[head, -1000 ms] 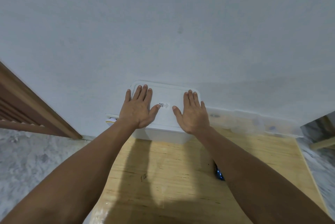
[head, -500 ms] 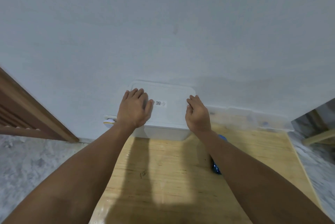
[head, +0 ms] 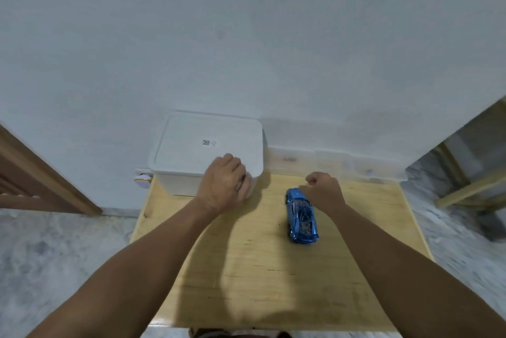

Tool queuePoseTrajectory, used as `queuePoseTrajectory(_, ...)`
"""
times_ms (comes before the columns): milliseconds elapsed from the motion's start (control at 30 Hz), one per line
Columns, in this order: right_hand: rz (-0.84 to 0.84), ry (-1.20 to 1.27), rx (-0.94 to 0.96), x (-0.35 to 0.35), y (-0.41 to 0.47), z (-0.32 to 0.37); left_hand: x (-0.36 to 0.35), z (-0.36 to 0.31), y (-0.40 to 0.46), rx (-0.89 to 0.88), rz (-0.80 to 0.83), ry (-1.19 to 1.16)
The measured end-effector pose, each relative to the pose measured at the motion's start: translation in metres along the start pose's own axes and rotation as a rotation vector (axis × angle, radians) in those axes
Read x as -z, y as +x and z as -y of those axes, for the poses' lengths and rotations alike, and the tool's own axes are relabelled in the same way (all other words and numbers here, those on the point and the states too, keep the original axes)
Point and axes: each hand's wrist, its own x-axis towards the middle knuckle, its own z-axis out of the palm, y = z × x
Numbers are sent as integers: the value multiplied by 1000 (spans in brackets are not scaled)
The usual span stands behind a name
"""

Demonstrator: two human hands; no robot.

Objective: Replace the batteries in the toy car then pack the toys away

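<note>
White box (head: 208, 150) is lidded, pushed against the wall at the bench (head: 273, 277) back. Left hand (head: 223, 183) is curled over its near right corner, likely for lid removal; actual grip can't be confirmed. Right hand (head: 321, 191) is loosely curled, nothing held, above the blue toy car (head: 301, 215) parked clear on the bench. Box contents and batteries aren't seen.

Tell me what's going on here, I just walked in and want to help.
A person stands at a wooden table. Their left hand curls over the front corner of a closed white storage box. Their right hand hovers loosely curled, holding nothing, just above a blue toy car on the table.
</note>
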Motion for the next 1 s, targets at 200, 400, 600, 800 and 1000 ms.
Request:
queuePoseTrajectory(200, 136, -39, -38, -6, -19, -30, -26, -50, -34, -22, 174, 13)
queuePoseTrajectory(400, 219, 43, -65, -20, -36, -41, -39, -64, -80, 400, 870, 152)
queuePoseTrajectory(600, 249, 84, 27, -30, -36, -32, -46, -65, -111, 695, 1094, 63)
queuePoseTrajectory(800, 227, 29, 67, -39, -33, -17, -43, -64, -111, 707, 1159, 23)
queuePoseTrajectory(1000, 237, 21, 94, -40, -29, -19, -44, -61, -112, 719, 1134, 30)
